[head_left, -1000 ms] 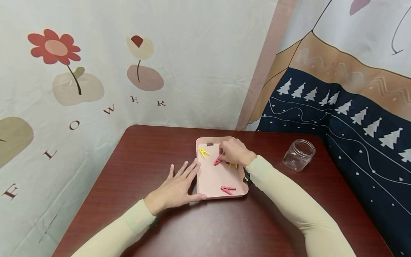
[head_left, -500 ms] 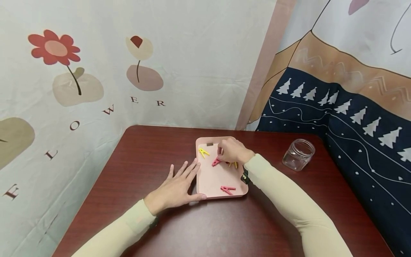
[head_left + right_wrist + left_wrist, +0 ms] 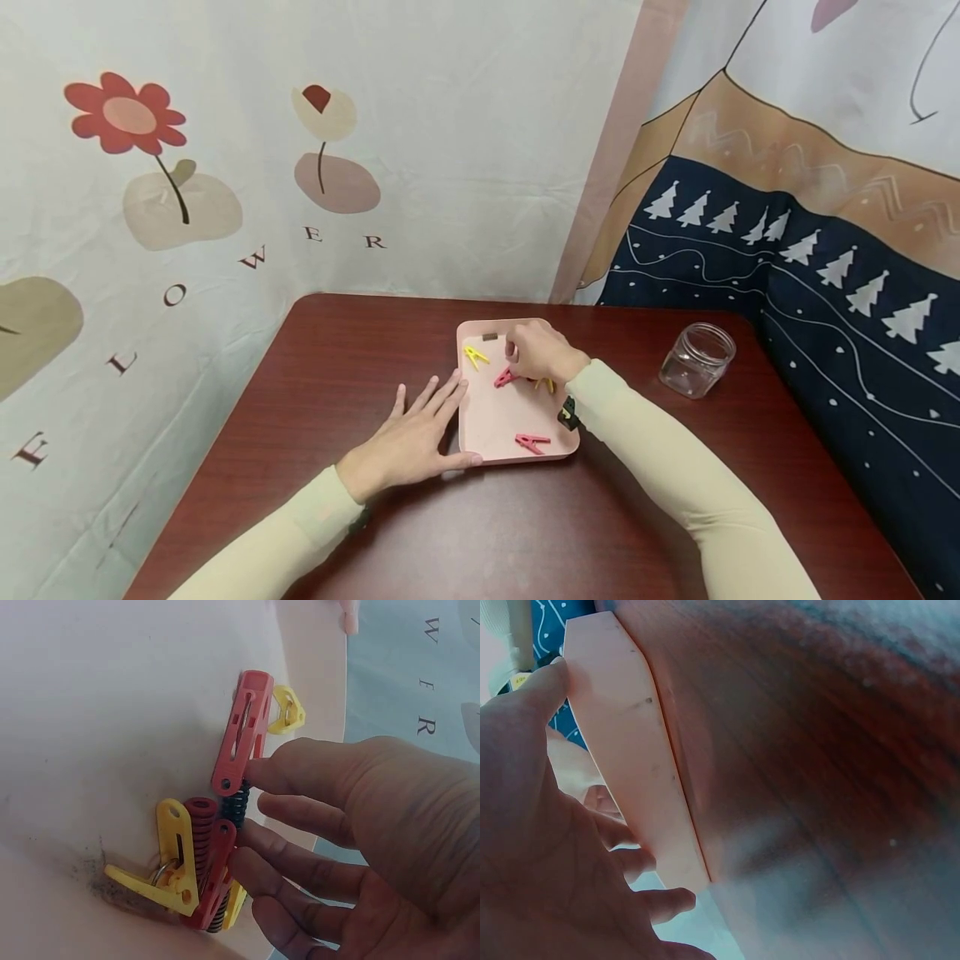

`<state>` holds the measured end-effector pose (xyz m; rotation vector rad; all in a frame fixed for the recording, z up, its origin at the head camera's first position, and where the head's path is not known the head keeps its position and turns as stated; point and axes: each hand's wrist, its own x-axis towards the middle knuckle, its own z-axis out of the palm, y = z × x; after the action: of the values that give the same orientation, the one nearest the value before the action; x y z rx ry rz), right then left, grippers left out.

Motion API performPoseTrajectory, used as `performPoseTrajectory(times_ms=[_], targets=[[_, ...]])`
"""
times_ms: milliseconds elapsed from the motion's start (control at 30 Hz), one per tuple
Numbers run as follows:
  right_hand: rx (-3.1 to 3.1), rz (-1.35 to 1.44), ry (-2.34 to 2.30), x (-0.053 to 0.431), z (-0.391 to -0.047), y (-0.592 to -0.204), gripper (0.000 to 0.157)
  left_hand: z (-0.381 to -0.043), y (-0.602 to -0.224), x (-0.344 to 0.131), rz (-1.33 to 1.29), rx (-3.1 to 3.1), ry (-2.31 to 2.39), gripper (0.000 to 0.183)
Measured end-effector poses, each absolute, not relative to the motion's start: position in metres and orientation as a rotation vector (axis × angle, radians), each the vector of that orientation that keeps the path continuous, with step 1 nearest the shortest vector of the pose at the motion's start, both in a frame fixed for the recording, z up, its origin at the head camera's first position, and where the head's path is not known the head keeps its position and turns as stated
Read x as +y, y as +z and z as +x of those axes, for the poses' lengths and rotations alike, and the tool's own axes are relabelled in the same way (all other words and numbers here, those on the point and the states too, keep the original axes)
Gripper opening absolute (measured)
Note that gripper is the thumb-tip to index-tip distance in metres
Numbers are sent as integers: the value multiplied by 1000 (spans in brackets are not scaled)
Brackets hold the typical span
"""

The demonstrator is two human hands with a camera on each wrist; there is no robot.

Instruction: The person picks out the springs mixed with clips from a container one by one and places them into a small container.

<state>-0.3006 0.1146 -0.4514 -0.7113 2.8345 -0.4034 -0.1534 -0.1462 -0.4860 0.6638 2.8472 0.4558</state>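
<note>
My left hand (image 3: pixel 408 437) lies at the pink tray's (image 3: pixel 491 425) left side, fingers spread and straight, fingertips on the rim and thumb at the near corner. My right hand (image 3: pixel 542 350) reaches down into the far right part of the tray. The right wrist view shows its thumb touching a red clothespin (image 3: pixel 244 727), other fingers loosely bent beside a dark spring (image 3: pixel 236 802) and a second red clothespin (image 3: pixel 214 877). A yellow clothespin (image 3: pixel 165 862) and a dark red spring (image 3: pixel 201 840) lie alongside. In the head view this hand covers most of that cluster.
Elsewhere in the tray are a yellow clothespin (image 3: pixel 474 357), a small spring (image 3: pixel 490 337) and a red clothespin (image 3: pixel 532 442). A clear, lidless jar (image 3: pixel 697 360) stands right of the tray on the brown table (image 3: pixel 360 350). Printed cloth (image 3: pixel 465 167) hangs behind.
The right hand and the red clothespin at its thumb have shifted slightly left. The left hand and tray stay put.
</note>
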Motion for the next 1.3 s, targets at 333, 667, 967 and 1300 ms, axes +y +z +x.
performPoseTrajectory(times_ms=[333,667,967,1300], targets=[[2800,-829,-478,119,-303,-453,19,-154,-486,-146,666,2849,447,124],[2794,-841,-584,126,-299,-453,23,-155,-484,-146,665,2843,433,124],[2824,-796,-638,134,-293,-453,28,-154,-483,-145,663,2832,448,123],[2874,-757,-742,143,-280,-448,37,-155,-482,-146,679,2845,436,124]])
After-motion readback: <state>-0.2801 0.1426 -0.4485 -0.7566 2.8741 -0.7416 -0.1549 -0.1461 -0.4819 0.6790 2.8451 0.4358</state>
